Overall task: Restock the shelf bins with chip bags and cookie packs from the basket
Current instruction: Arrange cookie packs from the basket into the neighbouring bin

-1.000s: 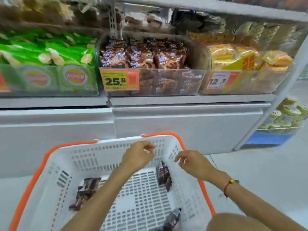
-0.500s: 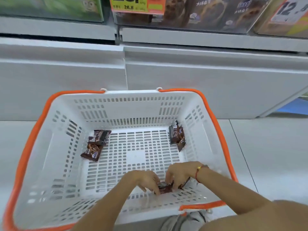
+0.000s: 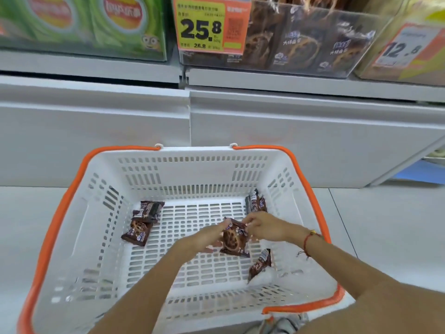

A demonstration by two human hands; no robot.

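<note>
Lifting one brown foil-wrapped cookie pack (image 3: 234, 238) out of the white slotted plastic basket with orange handles (image 3: 72, 237) is the step in hand. Your left hand (image 3: 206, 236) pinches the pack's left edge and your right hand (image 3: 267, 227) pinches its upper right corner, so each grip is closed on the wrapper. The pack hangs above the basket floor, right of centre and tilted.

Remaining stock in the basket: two dark cookie packs at the far left (image 3: 142, 221), lying overlapped; one at the far right corner (image 3: 255, 202), leaning on the wall; one near right pack (image 3: 260, 263), propped on edge. I judge the restock well advanced, as no chip bags show in the basket.

Your next move, as I judge it, is to carry the held pack up and away to the clear plastic shelf bin of matching brown packs (image 3: 301, 39), beside the orange and yellow price tag (image 3: 209, 25). The green chip bin (image 3: 84, 22) stands to its left and is not the target.

Materials: the wrappers are glossy, crinkled film, light and slippery; pinch by the sealed seam. The basket is rigid moulded plastic with a perforated floor. The bin's front wall is smooth and transparent.
</note>
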